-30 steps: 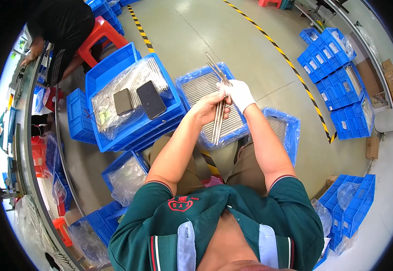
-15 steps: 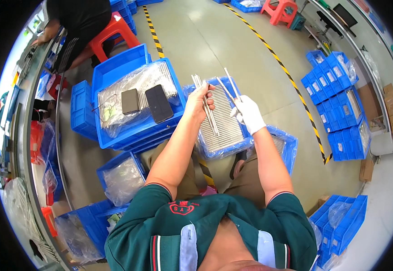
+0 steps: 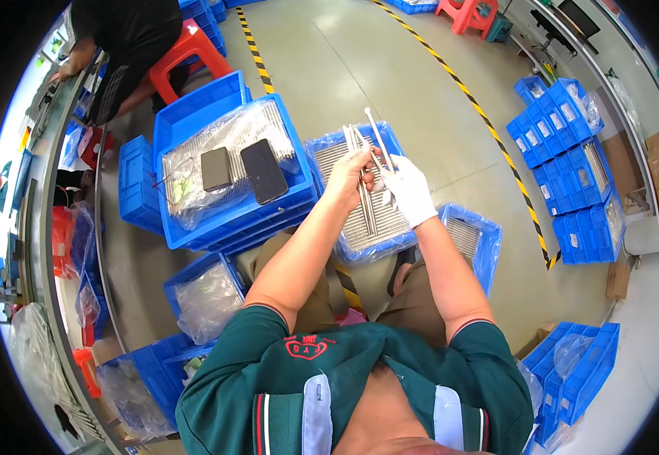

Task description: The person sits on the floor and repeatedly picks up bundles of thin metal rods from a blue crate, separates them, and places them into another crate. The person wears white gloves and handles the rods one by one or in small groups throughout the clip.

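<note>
My bare left hand [image 3: 349, 176] is closed around a small bundle of thin metal rods [image 3: 368, 214], which stick out above and below the fist. My right hand [image 3: 411, 194], in a white glove, grips another slim metal rod [image 3: 378, 130] that slants up and away with a small knob at its far end. The two hands almost touch, and fingertips partly hide where the rods cross. Beneath them sits a blue crate [image 3: 399, 135] lined with plastic film, holding rows of similar metal rods [image 3: 384, 227].
To the left, stacked blue crates [image 3: 227, 241] carry film-wrapped rods, a black phone [image 3: 263, 171] and a dark flat case [image 3: 216, 168]. Another lined crate [image 3: 488, 262] stands by my right knee. A person [image 3: 128, 45] works beside a red stool [image 3: 193, 57]. More crates [image 3: 572, 178] are stacked at right.
My left hand has moved right with its bundle, and my right hand slightly left and down, closing the gap. The two rods spread from my right hand before; now one stands out clearly there.
</note>
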Available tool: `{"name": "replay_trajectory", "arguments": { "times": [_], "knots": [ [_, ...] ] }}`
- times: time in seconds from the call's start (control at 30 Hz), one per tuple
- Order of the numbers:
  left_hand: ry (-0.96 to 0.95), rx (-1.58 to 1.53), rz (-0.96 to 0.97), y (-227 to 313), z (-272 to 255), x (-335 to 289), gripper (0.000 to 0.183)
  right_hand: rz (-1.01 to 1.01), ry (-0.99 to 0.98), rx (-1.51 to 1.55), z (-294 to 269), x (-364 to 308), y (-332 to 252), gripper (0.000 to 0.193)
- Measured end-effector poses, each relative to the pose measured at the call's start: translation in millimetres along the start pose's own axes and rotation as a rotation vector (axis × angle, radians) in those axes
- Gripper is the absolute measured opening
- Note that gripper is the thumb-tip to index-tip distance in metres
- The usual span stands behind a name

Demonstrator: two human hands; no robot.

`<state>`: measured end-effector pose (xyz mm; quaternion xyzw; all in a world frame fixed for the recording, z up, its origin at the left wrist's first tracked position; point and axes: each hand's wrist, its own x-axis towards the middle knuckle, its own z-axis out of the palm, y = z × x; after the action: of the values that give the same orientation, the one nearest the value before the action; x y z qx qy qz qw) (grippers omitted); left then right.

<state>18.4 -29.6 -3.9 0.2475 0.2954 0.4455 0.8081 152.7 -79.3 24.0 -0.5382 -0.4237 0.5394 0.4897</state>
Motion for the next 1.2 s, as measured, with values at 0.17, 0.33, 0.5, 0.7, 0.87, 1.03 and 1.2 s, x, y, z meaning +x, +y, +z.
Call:
{"name": "replay_trajectory", "arguments": {
  "times": [0.17, 0.33, 0.5, 0.7, 0.87, 1.03, 1.2],
  "knots": [
    [-0.027, 0.039, -0.07, -9.2, 11.4, -6.7, 0.023, -0.084, 0.069, -0.025, -5.3, 5.5, 7.5, 0.026],
    [0.086, 0.168, -0.047, -8.8, 11.9, -8.7, 0.02, -0.191, 0.156, -0.174, -3.2, 6.3, 17.0, 0.028],
    [0.067, 0.276, 0.03, -7.8, 5.8, -8.1, 0.019, -0.032, 0.091, -0.029, -0.5, 4.2, 9.9, 0.029],
    [0.051, 0.177, -0.027, -4.2, 7.7, -10.1, 0.019, -0.122, 0.124, -0.095, 3.8, 4.9, 10.1, 0.022],
    [0.033, 0.211, -0.042, -1.5, 9.6, -13.9, 0.019, -0.161, 0.168, -0.172, 0.2, 6.5, 24.9, 0.022],
    [0.083, 0.244, -0.01, -7.0, 0.8, -6.8, 0.021, -0.037, 0.072, -0.025, 4.0, 2.7, 6.7, 0.024],
    [0.049, 0.096, 0.064, -4.5, 4.2, -0.9, 0.024, 0.182, -0.124, 0.207, 0.8, 7.4, -4.6, 0.026]
  ]
}}
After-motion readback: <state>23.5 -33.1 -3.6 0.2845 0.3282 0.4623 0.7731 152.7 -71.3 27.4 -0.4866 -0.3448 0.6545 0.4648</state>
